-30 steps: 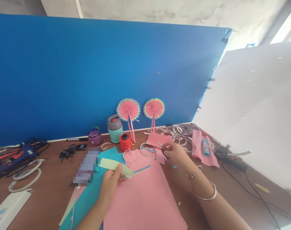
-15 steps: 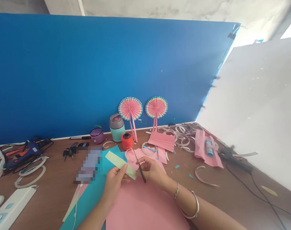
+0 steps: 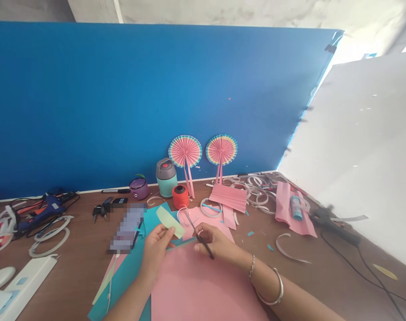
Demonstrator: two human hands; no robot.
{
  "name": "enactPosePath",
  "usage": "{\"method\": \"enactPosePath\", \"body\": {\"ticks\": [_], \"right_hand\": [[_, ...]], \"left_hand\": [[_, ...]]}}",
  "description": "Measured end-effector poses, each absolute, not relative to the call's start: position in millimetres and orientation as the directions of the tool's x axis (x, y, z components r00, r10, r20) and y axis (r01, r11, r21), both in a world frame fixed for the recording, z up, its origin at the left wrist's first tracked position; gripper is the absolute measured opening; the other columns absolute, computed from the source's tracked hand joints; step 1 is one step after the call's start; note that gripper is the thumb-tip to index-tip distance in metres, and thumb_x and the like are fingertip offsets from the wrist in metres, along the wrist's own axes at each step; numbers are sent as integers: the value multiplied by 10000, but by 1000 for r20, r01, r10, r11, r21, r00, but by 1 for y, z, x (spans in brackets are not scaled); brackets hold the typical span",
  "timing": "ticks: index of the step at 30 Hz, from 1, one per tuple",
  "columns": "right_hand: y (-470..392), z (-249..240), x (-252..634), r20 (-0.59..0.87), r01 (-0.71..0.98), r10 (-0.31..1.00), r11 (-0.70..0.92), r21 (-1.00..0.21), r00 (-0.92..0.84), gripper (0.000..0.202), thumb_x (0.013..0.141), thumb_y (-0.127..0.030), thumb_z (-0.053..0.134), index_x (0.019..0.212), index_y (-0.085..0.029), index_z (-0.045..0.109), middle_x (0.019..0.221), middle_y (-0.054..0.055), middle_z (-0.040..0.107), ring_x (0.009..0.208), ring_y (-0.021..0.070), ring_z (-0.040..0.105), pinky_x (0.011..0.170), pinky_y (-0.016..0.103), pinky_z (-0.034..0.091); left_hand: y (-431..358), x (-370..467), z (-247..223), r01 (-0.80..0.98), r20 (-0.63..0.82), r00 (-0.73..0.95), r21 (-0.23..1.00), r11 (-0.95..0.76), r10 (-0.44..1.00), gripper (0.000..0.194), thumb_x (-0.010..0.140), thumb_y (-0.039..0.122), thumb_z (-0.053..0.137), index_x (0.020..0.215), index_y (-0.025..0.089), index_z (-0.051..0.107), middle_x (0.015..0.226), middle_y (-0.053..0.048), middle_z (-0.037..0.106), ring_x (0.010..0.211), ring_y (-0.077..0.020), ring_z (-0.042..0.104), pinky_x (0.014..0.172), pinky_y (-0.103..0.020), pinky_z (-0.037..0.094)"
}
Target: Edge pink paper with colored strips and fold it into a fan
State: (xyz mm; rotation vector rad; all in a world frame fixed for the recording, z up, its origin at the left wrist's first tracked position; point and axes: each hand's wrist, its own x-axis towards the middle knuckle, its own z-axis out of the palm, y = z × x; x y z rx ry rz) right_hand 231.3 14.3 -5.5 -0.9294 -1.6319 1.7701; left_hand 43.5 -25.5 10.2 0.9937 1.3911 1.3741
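Note:
My left hand (image 3: 157,244) pinches a pale green paper strip (image 3: 170,222) between thumb and fingers, with the strip curving up and away. Between my hands the edge of a narrow blue and pale green strip (image 3: 182,243) shows; its ends are partly hidden. My right hand (image 3: 212,240) is closed around a slim dark tool (image 3: 206,245) with a thin pointed end, whose exact kind I cannot make out. Below both hands lies a large pink paper sheet (image 3: 206,285), overlapping a teal sheet (image 3: 125,281).
Two pleated paper fans (image 3: 185,151) lean against the blue board (image 3: 122,89). In front stand a teal jar (image 3: 166,182), a red container (image 3: 180,197) and a purple cup (image 3: 139,188). Glue guns (image 3: 336,225), a power strip (image 3: 25,285) and curled white strips (image 3: 285,249) lie around.
The pale green strip has tilted and bent upward in my left hand, away from my right. A blue-edged strip now shows between my hands. The view has shifted slightly left.

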Motion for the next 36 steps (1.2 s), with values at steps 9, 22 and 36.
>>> {"method": "enactPosePath", "body": {"ticks": [9,22,36], "right_hand": [[10,-7,236,-149,204,715,-9,-979,-684,480,620,-544,753,847,-178,540,555,-78,450,462,55,377,442,186,274],[5,-2,229,-161,215,732,-20,-976,-662,457,611,-485,779,824,-174,521,495,-93,421,459,65,375,445,190,267],[5,-2,229,-152,206,741,-18,-978,-654,425,624,-452,774,811,-178,508,490,-100,412,449,58,352,437,188,260]], "left_hand": [[-22,37,3,-42,-7,-346,999,-8,938,342,688,438,695,866,191,540,616,29,608,666,-168,592,585,-245,488],[-24,44,-1,-147,-59,-296,989,15,953,342,684,412,713,856,197,510,579,62,586,618,-137,579,673,-289,544],[-27,49,12,-178,-92,-308,983,38,947,349,639,415,733,778,199,497,550,71,570,589,-146,589,669,-297,535]]}}
